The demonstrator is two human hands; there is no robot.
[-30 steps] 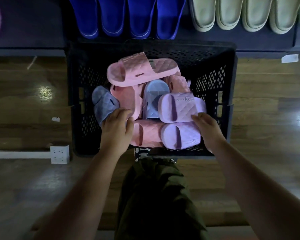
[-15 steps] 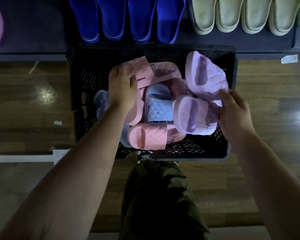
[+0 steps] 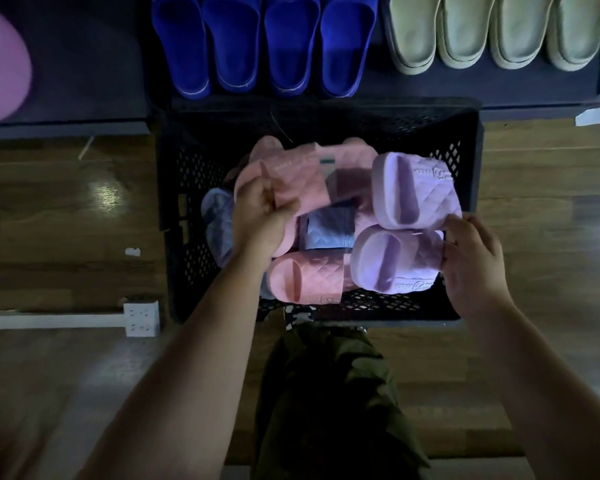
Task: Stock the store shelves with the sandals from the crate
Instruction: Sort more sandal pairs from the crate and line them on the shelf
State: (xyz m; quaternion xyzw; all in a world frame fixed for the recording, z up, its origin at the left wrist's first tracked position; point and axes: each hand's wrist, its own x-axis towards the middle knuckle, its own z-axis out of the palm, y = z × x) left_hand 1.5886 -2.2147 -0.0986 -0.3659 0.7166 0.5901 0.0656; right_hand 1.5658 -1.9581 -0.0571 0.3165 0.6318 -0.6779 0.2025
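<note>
- The left hand (image 3: 262, 218) is closed tight: its fingers curl over the near edge of a pink sandal (image 3: 302, 181) and the thumb pinches it from the side. The sandal is lifted above the rest of the pile.
- A second pink shape lies against the held sandal on its far side. I cannot tell whether the two are joined.
- The right hand (image 3: 473, 263) is half closed round the lilac sandals (image 3: 394, 263). Its fingertips press on the near edges of both. One lies just left of the palm, and the other is tilted up just beyond the fingertips.
- Both hands are over the black crate (image 3: 468, 140), the left near its middle and the right at its right wall.
- Between the two hands a pale blue sandal (image 3: 329, 232) lies in the crate. Another pale blue one (image 3: 215, 216) shows just left of the left wrist.
- A loose pink sandal (image 3: 305, 277) rests on the crate floor, below the left hand and touching the nearer lilac one.
- Beyond the crate, well past both hands, the shelf (image 3: 84, 64) carries a row of royal blue sandals (image 3: 264, 46) and a row of pale green sandals (image 3: 499, 32).
- A white power strip (image 3: 141, 318) lies on the wooden floor (image 3: 66, 220), left of the left forearm.
</note>
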